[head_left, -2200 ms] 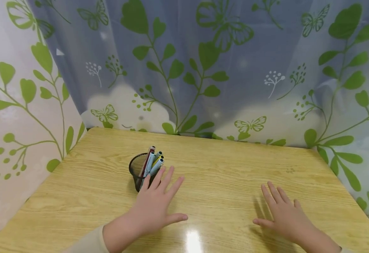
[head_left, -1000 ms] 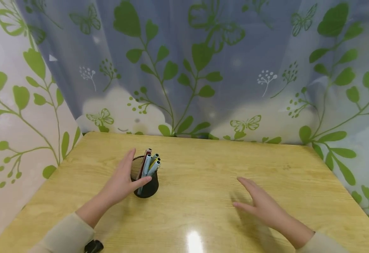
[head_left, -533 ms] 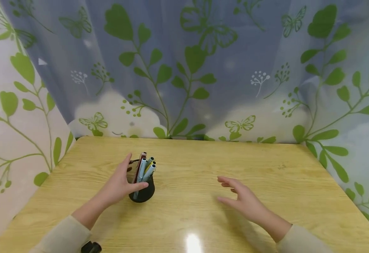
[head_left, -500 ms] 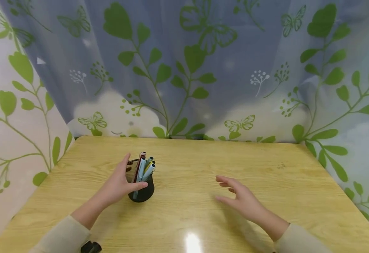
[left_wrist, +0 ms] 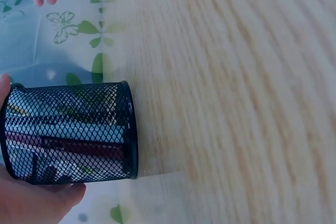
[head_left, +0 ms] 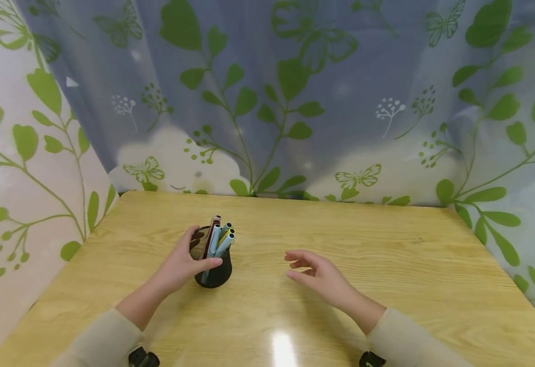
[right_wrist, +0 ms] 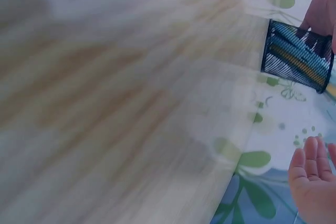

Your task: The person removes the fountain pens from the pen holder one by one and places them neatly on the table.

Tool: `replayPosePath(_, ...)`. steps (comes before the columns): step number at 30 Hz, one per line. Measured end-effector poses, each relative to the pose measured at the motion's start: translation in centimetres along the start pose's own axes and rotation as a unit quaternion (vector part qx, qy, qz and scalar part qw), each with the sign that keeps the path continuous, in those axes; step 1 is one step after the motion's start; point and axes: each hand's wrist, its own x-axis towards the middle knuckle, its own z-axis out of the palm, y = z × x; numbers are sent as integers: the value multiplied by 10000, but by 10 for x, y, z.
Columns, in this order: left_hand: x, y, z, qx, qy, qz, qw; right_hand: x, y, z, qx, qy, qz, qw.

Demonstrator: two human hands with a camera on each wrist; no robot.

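Observation:
A black wire-mesh pen cup (head_left: pixel 221 271) stands on the left part of the wooden table, with several pens (head_left: pixel 223 243) in light blue and yellow and a dark red one sticking up out of it. My left hand (head_left: pixel 179 266) grips the cup near its rim, thumb in front and fingers round the far side. In the left wrist view the mesh cup (left_wrist: pixel 68 135) shows between thumb and fingers, its base right at the tabletop. My right hand (head_left: pixel 324 279) hovers to the right of the cup, apart from it, fingers loosely bent and holding nothing.
The light wooden table (head_left: pixel 386 244) reaches back to a blue-grey curtain (head_left: pixel 341 117) printed with green leaves and butterflies. Similar pale cloth hangs at both sides. A bright light reflection lies near the table's front. Dark bands with small devices show beneath both sleeves.
My left hand has gone from spread beside the pen cup to gripping it from the left. My right hand has moved leftward toward the cup, its fingers bending.

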Motion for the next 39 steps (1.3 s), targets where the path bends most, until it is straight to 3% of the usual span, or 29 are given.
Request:
replayPosePath(3, 0, -1, -1, -156, -101, 34, 9998, 10, -5, 10, 284, 101, -107, 9995)
replayPosePath(9, 0, -2, -2, -29, -178, -75, 9998, 34, -19, 33, 849, 292, -133, 9959)
replayPosePath(15, 2, -1, -1, -92, -114, -206, 9997, 54, -27, 48, 1081, 425, -15, 9932)
replayPosePath(24, 0, -3, -1, -300, -157, -170, 9993, 71, -35, 67, 1496, 579, 93, 9870)
replayPosePath(33, 0, -1, -3, -149, -187, -79, 9997, 78, -42, 74, 1313, 646, 248, 9889)
replayPosePath(39, -1, -2, -3, -66, -174, -125, 9997, 84, -45, 78, 796, 781, 218, 9935)
